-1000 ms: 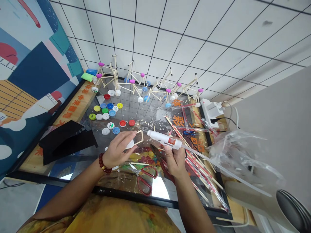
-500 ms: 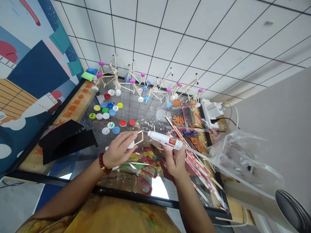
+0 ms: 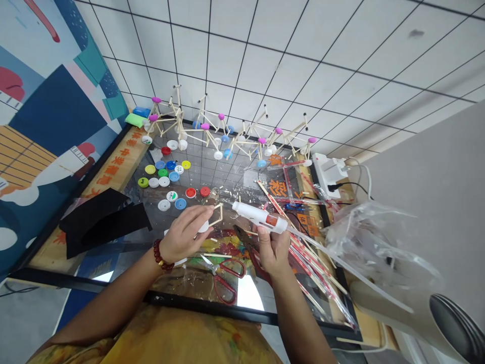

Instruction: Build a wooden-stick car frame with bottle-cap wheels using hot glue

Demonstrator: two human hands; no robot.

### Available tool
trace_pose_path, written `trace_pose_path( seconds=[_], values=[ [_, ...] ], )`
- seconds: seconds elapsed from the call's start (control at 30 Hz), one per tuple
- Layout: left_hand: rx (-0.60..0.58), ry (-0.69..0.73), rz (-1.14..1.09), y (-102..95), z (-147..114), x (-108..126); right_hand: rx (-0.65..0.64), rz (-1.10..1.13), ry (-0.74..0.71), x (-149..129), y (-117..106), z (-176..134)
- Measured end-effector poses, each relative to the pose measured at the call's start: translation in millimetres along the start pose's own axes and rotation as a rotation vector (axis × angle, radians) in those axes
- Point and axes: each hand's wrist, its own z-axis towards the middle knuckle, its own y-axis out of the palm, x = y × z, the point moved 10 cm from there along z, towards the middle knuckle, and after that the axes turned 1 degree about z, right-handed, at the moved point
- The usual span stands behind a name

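My left hand (image 3: 186, 233) is closed on a small frame of wooden sticks (image 3: 221, 214) with a white bottle cap (image 3: 204, 227) at its lower side. In my right hand (image 3: 273, 248) is a white glue gun (image 3: 258, 217), its nozzle pointing left toward the frame. A small gap separates the nozzle from the sticks. A long clear glue stick (image 3: 348, 269) runs out of the gun's back end. Red-handled scissors (image 3: 224, 275) lie below the hands. Pliers (image 3: 249, 244) with dark jaws lie beside my right hand, which partly hides their handles.
Several stick figures (image 3: 235, 139) with caps and pink tops stand along the tiled wall. Loose bottle caps (image 3: 162, 173) lie at left, near black sheets (image 3: 104, 222). Wrapped sticks (image 3: 303, 253), a power strip (image 3: 328, 174) and a plastic bag (image 3: 373, 242) are at right.
The glue gun has drawn slightly right, away from the stick frame. My left hand keeps hold of the frame in nearly the same place.
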Motion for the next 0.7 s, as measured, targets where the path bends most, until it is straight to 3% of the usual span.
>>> trace_pose_path(
  seconds=[0.23, 0.53, 0.7],
  values=[
    [0.012, 0.019, 0.003, 0.9, -1.0, 1.4, -0.034, -0.053, -0.07, -13.8, -0.3, 4.0],
    [0.144, -0.325, -0.096, -12.5, -8.1, -29.7, -0.045, -0.001, 0.025, -1.3, -3.6, 1.9],
    [0.187, -0.405, -0.07, -16.4, -12.1, -38.1, -0.058, 0.032, 0.028, -0.1, -3.2, -0.2]
  ],
)
